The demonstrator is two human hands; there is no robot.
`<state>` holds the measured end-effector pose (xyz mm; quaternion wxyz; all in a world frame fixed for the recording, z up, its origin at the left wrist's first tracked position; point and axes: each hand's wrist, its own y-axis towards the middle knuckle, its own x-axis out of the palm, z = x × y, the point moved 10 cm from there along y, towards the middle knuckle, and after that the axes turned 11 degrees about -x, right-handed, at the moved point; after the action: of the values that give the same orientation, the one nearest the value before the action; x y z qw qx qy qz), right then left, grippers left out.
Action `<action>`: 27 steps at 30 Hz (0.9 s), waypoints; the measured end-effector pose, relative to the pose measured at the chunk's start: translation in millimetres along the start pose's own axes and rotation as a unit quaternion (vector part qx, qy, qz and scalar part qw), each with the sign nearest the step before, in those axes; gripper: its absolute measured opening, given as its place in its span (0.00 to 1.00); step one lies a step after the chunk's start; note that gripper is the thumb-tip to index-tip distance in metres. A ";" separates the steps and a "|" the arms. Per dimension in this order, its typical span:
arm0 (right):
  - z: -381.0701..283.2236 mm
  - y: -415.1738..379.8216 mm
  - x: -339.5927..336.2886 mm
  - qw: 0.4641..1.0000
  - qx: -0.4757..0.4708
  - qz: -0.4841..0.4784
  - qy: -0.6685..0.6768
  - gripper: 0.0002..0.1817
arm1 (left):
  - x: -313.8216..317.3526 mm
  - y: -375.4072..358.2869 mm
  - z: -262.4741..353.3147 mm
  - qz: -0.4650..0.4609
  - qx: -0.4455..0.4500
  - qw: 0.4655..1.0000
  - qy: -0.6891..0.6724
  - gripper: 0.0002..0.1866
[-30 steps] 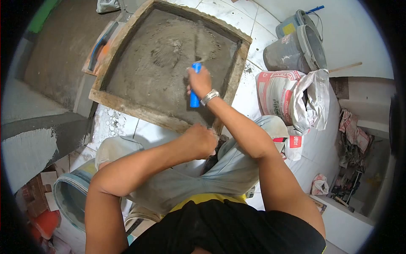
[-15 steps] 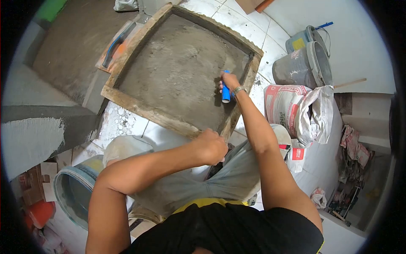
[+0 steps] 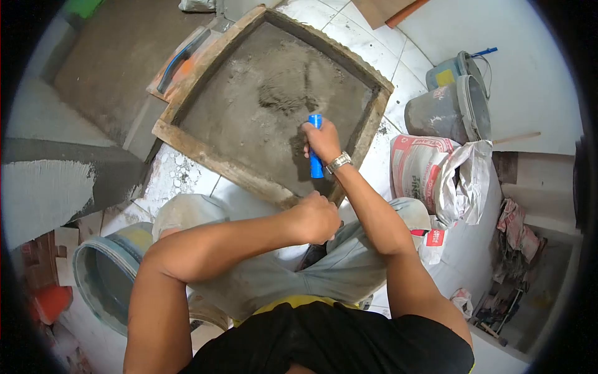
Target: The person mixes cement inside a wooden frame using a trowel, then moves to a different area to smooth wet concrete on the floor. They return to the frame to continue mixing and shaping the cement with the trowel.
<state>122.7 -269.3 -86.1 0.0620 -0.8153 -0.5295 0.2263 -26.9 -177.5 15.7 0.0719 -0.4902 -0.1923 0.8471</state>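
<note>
My right hand (image 3: 322, 142), with a watch on its wrist, is closed round the blue handle of a trowel (image 3: 316, 167). The trowel lies low over grey wet mortar (image 3: 230, 124), near the near right part of a wooden frame (image 3: 218, 168) that holds the mortar. Its blade blends into the grey and cannot be made out. My left hand (image 3: 314, 218) is a closed fist beside the frame's near corner, above my legs; its fingers' inner side is hidden. Rippled marks show in the middle of the mortar.
A blue-handled float (image 3: 180, 65) lies against the frame's left side. On the right stand buckets (image 3: 439, 112) and an opened cement bag (image 3: 423, 165). Another bucket (image 3: 103, 280) stands by my left arm. White tiles (image 3: 367, 40) surround the frame.
My right hand has drawn the trowel towards me and slightly left over the mortar. Rippled, disturbed marks now show in the middle. My left hand stays closed in nearly the same place.
</note>
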 end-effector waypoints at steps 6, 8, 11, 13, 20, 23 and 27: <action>88.6 -45.9 6.3 0.933 0.198 0.144 0.264 0.07 | 1.7 -4.5 -2.5 -0.024 -0.009 1.000 -0.011 0.13; 105.5 -69.5 22.0 0.929 0.226 0.127 0.263 0.06 | 3.3 -4.2 2.5 0.011 0.010 1.000 0.023 0.10; 104.0 -75.6 56.8 0.909 0.255 0.095 0.315 0.05 | 5.0 -13.4 17.1 -0.067 0.049 0.995 0.047 0.08; 101.2 -64.0 73.2 0.890 0.255 0.084 0.369 0.05 | 7.2 -16.9 22.9 -0.118 0.051 0.991 0.032 0.09; 91.2 -18.7 72.6 0.870 0.206 0.018 0.447 0.07 | 30.5 -16.2 11.9 -0.163 0.017 0.986 0.021 0.10; 44.1 -20.7 57.2 0.944 0.107 0.010 0.313 0.06 | 21.4 -11.7 10.6 -0.113 0.029 0.993 -0.002 0.10; -6.8 -9.2 44.8 0.994 -0.014 -0.024 0.103 0.06 | 10.5 -12.5 19.7 -0.097 0.046 0.994 0.002 0.10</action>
<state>133.0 -224.4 -90.5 0.1102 -0.8219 -0.5430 0.1321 -50.0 -167.9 20.9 0.1768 -0.4668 -0.1999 0.8431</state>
